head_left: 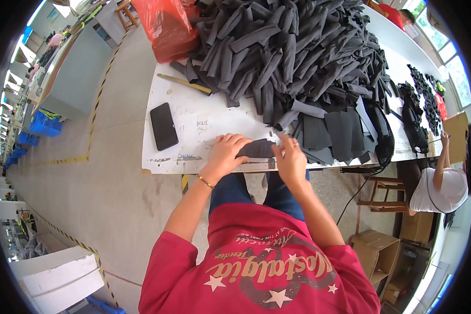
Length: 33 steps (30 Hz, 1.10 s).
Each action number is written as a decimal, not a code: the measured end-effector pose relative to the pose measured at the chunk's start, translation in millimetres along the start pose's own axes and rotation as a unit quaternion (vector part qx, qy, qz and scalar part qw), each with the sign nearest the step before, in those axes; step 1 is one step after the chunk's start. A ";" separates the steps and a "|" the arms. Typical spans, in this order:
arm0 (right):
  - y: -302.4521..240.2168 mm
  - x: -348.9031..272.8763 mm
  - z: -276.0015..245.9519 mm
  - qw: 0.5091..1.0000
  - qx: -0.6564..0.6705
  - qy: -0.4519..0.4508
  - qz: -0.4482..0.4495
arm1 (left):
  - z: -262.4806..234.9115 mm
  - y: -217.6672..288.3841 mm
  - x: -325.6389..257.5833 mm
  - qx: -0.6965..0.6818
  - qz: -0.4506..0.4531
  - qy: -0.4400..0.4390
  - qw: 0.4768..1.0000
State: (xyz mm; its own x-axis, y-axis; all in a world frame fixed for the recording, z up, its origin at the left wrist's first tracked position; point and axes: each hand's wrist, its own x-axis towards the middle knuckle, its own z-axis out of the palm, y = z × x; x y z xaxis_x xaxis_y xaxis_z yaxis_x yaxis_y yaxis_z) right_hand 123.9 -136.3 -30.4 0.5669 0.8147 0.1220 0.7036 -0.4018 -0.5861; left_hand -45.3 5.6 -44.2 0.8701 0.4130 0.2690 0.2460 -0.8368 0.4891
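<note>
A small dark grey fabric piece [258,148] lies flat near the table's front edge, between my two hands. My left hand [226,153] has its left end between thumb and fingers. At the other end, my right hand [291,160] is closed on the edge with bent fingers; the fingertips partly hide what they grip. Just beyond my right hand are stacked flat dark fabric pieces [316,132]. A large heap of rolled or folded dark grey fabric pieces [277,57] rises behind them.
A black phone [164,126] lies on the white table [204,118], left of my hands. Behind it are a yellowish strip [184,83] and a red plastic bag [167,31]. A black mesh item [380,133] hangs over the edge at right. Another person [442,186] sits beyond a wooden stool [384,193].
</note>
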 end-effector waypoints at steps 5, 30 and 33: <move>25.7 65.3 -45.9 0.978 -0.015 0.209 -0.004 | -14.8 25.9 27.0 0.055 0.013 0.130 0.990; 122.7 59.9 -73.2 0.873 -0.479 0.073 0.054 | 15.0 67.3 58.3 -0.796 -0.278 0.107 0.527; 106.4 62.8 -87.9 0.935 -0.344 0.047 0.073 | 16.1 63.9 46.9 -0.778 -0.276 0.118 0.551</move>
State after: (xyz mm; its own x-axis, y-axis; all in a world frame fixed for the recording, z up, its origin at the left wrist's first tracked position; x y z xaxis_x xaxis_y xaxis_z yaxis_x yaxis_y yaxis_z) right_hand 272.0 -164.6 -14.7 0.6911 0.7028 0.1687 0.7064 -0.7062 0.0479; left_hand 18.1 -34.3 -13.7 0.7216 0.6388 -0.2668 -0.3787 0.6868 0.6204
